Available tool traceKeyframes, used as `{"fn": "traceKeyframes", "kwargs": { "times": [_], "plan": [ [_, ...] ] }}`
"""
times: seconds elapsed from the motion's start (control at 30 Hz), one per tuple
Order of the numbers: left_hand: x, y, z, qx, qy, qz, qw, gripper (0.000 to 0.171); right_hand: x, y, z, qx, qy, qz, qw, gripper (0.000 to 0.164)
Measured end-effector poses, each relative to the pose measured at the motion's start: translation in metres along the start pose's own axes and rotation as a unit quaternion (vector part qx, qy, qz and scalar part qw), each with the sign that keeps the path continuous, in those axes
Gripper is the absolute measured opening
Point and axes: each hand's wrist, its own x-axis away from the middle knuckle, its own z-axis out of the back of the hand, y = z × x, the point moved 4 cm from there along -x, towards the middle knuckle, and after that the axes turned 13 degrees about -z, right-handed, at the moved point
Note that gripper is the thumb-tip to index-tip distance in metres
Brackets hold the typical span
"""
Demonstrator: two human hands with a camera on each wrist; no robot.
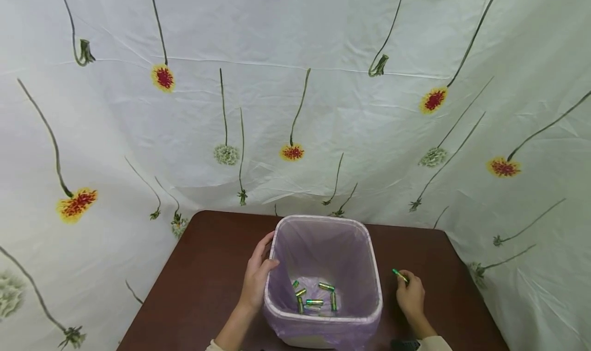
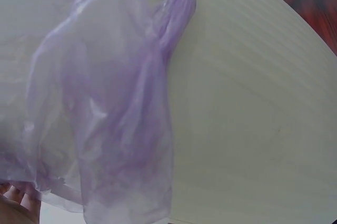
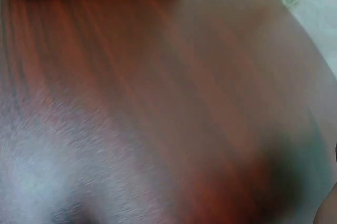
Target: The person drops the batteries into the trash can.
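A trash bin (image 1: 376, 289) with a translucent purple liner (image 1: 323, 248) stands on the table. Several green and gold batteries (image 1: 315, 302) lie scattered on its lined bottom. My left hand (image 1: 256, 279) holds the bin's left side, thumb over the rim and fingers along the outside. In the left wrist view, the liner (image 2: 126, 129) hangs in folds over the pale bin wall (image 2: 237, 103), and fingers of the left hand (image 2: 21, 203) show at the lower left. To the right of the bin, my right hand (image 1: 412, 295) pinches one battery (image 1: 399, 275) above the table.
The dark reddish-brown table (image 1: 203, 269) has rounded corners. A white flower-printed cloth (image 1: 258, 115) hangs behind it and along both sides. A small black object (image 1: 404, 345) lies by the right wrist at the near edge.
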Motion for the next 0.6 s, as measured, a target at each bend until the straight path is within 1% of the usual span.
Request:
{"fn": "traceKeyframes", "kwargs": {
  "times": [0.1,0.27,0.43,0.6],
  "plan": [
    [0.001,-0.002,-0.001,0.000,0.001,0.010,1.0000,0.064,-0.005,-0.009,0.005,-0.006,0.005,0.014,1.000,0.018],
    [0.003,-0.001,0.001,-0.007,0.003,0.007,0.9999,0.064,-0.014,-0.027,0.009,-0.009,-0.005,0.032,0.999,0.017],
    [0.001,0.000,0.003,-0.019,-0.002,0.002,0.9998,0.064,-0.023,-0.053,0.014,-0.035,-0.022,0.040,0.998,0.017],
    [0.001,0.000,0.002,-0.016,-0.017,0.012,0.9997,0.065,-0.027,-0.082,0.025,-0.053,-0.041,0.055,0.996,0.018]
  ]
}}
